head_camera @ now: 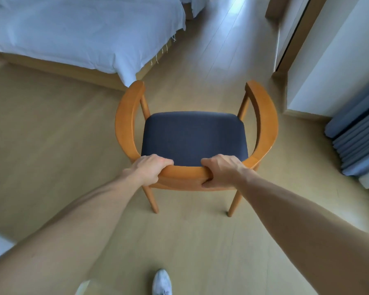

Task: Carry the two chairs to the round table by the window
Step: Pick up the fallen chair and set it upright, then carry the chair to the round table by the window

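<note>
A pale wood-plank floor filled the room, with a bed under white sheets at the upper left and pleated blue curtains bunched at the right beside a white wall. Out in the open floor, between bed and curtains, was the wooden armchair: a honey-coloured frame whose curved backrest swept round into two armrests, a dark navy fabric seat pad, and tapered legs, of which the two rear ones showed clearly. Whether its legs touched the floor could not be told. The left hand gripped the backrest rail at its left, fingers curled over the top edge toward the seat. The right hand gripped the same rail at its right, fingers wrapped over the top and thumb pressed against the outer face. A white shoe stood on the floor at the bottom edge.
</note>
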The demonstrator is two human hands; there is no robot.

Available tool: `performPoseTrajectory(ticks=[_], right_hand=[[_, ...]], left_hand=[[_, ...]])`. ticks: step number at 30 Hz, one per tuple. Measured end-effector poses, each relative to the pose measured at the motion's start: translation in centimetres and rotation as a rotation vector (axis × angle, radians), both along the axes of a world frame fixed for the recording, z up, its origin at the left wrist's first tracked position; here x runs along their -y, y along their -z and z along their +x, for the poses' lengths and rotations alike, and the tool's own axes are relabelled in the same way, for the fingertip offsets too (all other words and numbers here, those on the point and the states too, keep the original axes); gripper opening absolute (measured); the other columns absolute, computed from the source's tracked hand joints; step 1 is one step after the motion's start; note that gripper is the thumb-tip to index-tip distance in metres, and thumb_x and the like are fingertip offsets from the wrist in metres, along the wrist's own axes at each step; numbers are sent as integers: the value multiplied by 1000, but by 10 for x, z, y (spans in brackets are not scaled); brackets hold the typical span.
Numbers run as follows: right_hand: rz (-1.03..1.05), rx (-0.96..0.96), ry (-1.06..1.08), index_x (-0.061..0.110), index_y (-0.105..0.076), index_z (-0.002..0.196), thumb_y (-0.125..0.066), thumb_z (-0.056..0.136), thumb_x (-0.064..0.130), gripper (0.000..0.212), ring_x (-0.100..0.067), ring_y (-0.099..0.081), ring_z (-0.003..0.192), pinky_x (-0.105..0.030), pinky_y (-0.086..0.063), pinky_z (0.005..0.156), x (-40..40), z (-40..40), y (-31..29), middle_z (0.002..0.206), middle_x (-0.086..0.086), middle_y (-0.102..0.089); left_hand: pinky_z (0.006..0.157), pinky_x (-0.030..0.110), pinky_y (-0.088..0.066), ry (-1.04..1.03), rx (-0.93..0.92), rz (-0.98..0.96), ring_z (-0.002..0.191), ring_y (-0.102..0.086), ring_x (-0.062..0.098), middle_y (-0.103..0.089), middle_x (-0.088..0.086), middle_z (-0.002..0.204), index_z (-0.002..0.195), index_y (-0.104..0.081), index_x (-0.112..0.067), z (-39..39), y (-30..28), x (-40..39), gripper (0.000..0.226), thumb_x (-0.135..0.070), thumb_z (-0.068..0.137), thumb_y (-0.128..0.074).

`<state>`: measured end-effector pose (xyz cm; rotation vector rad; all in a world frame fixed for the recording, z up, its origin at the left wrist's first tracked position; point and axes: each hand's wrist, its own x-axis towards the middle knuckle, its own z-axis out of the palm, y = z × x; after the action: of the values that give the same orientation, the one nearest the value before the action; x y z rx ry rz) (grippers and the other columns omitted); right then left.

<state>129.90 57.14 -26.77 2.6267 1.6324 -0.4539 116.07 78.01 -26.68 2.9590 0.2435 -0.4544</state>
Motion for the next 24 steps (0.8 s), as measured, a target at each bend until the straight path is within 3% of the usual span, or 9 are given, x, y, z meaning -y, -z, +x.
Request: performPoseTrajectory(ticks=[5, 8, 11, 16, 21, 24], right_hand=[[-1, 14, 8, 33, -51, 94, -72, 71, 55, 38, -16, -57, 82, -31, -42, 60, -1, -11, 7, 78, 13, -57], [8, -43, 41, 38, -52, 98, -77, 67, 53, 43, -14, -60, 84, -33, -52, 67, 0, -10, 11, 86, 14, -63], [32, -108, 71, 38, -54, 104, -81, 66, 50, 47, -12, -63, 81, -31, -56, 70, 5, -7, 18, 90, 14, -65], [30, -19, 179, 32, -57, 88, -82, 63, 53, 41, -9, -62, 73, -21, -48, 59, 33, 12, 30, 77, 16, -62], [61, 13, 206, 35, -52, 81, -85, 64, 52, 41, -7, -56, 69, -13, -27, 51, 36, 7, 29, 69, 18, -53], [51, 19, 244, 36, -51, 82, -86, 65, 48, 41, -8, -56, 71, -17, -32, 56, 33, 2, 25, 73, 17, -54]], left_hand=[[72, 33, -42, -66, 48, 27, 88, -61, 21, -63, -3, 98, 99, -46, -28, -17, -2, 15, 38, -3, 79, -67], [91, 37, -44, -19, 85, 63, 94, -63, 21, -65, -5, 102, 115, -47, -29, -12, 0, 25, 54, -23, 73, -80], [107, 43, -37, -36, 111, 19, 104, -60, 19, -62, -5, 111, 125, -46, -29, -6, 5, 42, 73, -35, 66, -88], [117, 54, -27, -92, 119, -6, 104, -58, 20, -65, -3, 102, 103, -48, -24, -4, 17, 44, 48, -29, 75, -86], [116, 67, -17, -50, 86, -79, 103, -56, 21, -57, -6, 91, 91, -39, -24, -3, 13, 39, 49, -25, 76, -86], [115, 69, -18, 6, 91, -102, 102, -57, 22, -53, -8, 89, 91, -39, -25, 0, 13, 30, 50, -25, 75, -86]])
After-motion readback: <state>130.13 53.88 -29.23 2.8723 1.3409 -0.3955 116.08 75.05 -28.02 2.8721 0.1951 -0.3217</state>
